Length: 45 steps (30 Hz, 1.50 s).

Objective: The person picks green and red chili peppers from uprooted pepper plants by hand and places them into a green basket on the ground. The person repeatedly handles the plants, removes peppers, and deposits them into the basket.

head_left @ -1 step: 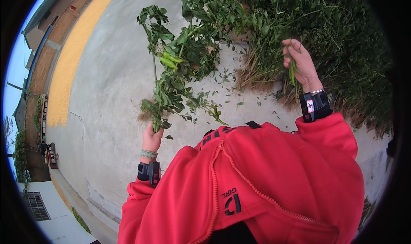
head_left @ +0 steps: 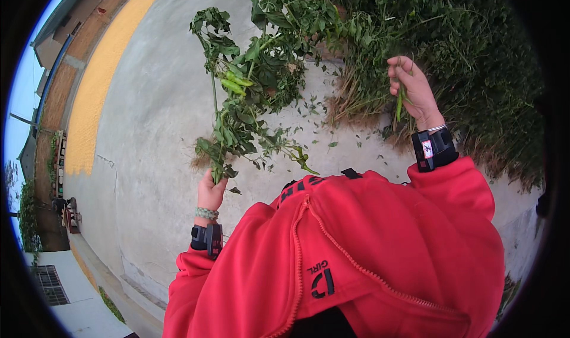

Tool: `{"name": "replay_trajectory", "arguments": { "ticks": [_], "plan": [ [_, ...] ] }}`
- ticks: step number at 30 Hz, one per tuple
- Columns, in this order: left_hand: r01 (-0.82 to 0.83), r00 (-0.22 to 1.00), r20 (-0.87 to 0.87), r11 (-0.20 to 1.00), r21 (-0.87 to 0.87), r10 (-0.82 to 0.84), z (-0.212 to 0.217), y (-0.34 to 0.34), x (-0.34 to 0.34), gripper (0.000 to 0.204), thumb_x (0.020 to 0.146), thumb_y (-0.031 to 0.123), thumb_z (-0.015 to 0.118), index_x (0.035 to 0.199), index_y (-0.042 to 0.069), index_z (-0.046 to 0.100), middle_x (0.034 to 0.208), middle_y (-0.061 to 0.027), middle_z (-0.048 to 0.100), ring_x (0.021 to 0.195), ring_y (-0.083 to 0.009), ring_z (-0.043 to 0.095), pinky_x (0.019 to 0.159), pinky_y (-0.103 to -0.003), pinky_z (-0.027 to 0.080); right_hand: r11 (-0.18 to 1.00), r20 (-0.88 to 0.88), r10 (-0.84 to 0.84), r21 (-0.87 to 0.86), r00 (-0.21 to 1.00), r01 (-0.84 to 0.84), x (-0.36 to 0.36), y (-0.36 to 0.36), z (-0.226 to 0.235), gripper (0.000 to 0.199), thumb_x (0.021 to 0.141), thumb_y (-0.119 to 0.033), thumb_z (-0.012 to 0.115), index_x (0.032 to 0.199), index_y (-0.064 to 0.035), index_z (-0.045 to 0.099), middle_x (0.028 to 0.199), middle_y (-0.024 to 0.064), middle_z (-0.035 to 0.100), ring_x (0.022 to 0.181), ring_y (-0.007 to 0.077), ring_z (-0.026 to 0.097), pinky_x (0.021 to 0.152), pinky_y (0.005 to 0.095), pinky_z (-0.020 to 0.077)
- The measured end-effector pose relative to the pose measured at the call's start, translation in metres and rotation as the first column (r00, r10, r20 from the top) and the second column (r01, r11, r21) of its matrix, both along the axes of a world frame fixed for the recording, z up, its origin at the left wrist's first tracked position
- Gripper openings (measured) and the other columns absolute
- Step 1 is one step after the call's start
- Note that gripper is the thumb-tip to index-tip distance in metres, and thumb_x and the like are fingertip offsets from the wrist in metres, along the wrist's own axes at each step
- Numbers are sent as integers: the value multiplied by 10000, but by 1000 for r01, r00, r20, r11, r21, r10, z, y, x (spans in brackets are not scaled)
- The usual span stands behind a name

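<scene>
My left hand (head_left: pixel 211 189) is closed round the lower stem of an uprooted pepper plant (head_left: pixel 252 56). Wilted leaves spread up and away from my grip, and a few light green peppers (head_left: pixel 236 83) hang among them. A darker green pepper (head_left: pixel 301 159) dangles from a lower branch near my jacket. Off to the right, my right hand (head_left: pixel 415 91) is raised with its fingers closed on slim green chili peppers (head_left: pixel 399 105), which point downward. How many it holds I cannot tell.
A large heap of pulled pepper plants (head_left: pixel 439 47) fills the upper right, roots (head_left: pixel 350 109) toward me. Loose leaves (head_left: pixel 312 106) litter the concrete (head_left: pixel 148 100). A yellow strip of spread grain-like material (head_left: pixel 107 83) runs along the left, and a white building with a barred window (head_left: pixel 50 284) stands lower left.
My right hand has shifted slightly left and down with the chili peppers in it. My left hand and the plant have hardly moved.
</scene>
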<state>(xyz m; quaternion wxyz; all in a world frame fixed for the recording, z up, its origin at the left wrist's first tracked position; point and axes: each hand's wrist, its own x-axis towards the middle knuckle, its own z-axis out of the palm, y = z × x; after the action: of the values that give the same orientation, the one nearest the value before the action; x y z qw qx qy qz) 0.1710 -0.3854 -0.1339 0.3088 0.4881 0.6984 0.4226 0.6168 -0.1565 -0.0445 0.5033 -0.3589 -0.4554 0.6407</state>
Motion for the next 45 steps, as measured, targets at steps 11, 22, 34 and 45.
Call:
{"name": "replay_trajectory", "arguments": {
  "ticks": [11, 22, 34, 45],
  "plan": [
    [84, 993, 88, 996, -20, -82, 18, 4, 10, 128, 792, -1, 571, 919, 13, 553, 760, 29, 568, 688, -48, 467, 612, -213, 407, 979, 318, -137, 189, 938, 79, -44, 1, 23, 217, 847, -106, 569, 1049, -31, 538, 828, -4, 577, 422, -6, 350, 366, 140, 258],
    [97, 978, 187, 995, 2, -96, 11, 3, 9, 138, 806, -11, 559, 939, 20, 547, 787, 48, 545, 703, -36, 447, 620, -197, 389, 939, 506, -221, 341, 834, 42, -31, 0, -13, 473, 822, -27, 555, 1273, -51, 417, 1225, 98, 500, 696, 84, 578, 637, 201, 454],
    [117, 975, 188, 993, 8, -116, 19, 2, 14, 200, 800, -20, 564, 998, 4, 552, 813, 48, 551, 716, -35, 450, 636, -195, 395, 972, 75, -172, -147, 982, 182, -13, 11, -18, 360, 846, -102, 576, 1187, -29, 486, 1184, 76, 542, 524, 18, 386, 393, 145, 290],
    [152, 978, 149, 987, -47, -144, 28, 3, 17, 193, 789, -27, 567, 977, 14, 552, 791, 52, 534, 704, -36, 440, 627, -195, 390, 959, -387, 115, -196, 915, -203, -47, 43, -24, 297, 850, -66, 566, 1137, -75, 491, 887, -11, 523, 567, 20, 374, 392, 146, 276]
  ]
}}
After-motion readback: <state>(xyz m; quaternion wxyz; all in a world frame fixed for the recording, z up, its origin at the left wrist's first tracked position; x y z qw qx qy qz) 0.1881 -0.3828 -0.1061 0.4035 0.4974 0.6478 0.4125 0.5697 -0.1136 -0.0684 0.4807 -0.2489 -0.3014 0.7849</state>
